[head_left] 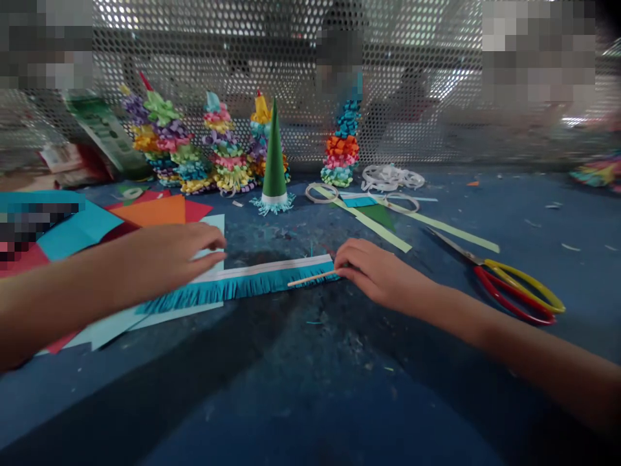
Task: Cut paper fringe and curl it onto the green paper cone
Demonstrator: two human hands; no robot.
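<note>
A blue fringed paper strip (272, 279) with a white band along its upper edge lies across the table in front of me. At its right end, my right hand (366, 270) pinches a thin wooden stick (310, 279), which points left over the fringe. My left hand (194, 249) is over the strip's left part, thumb and fingers apart and nothing between them; whether it touches the paper I cannot tell. Under the strip's left part are pale blue paper sheets (189, 312). Beyond the strip stands a green paper cone (275, 155) with a light blue fringe round its base.
Scissors (480, 261) with red and yellow handles lie at right. Pale green strips (451, 232) and white tape coils (392, 177) are farther back. Curly-fringed cones (226, 149) and a green bottle (104, 133) stand before a perforated metal panel (291, 58). Coloured paper (150, 210) is at left.
</note>
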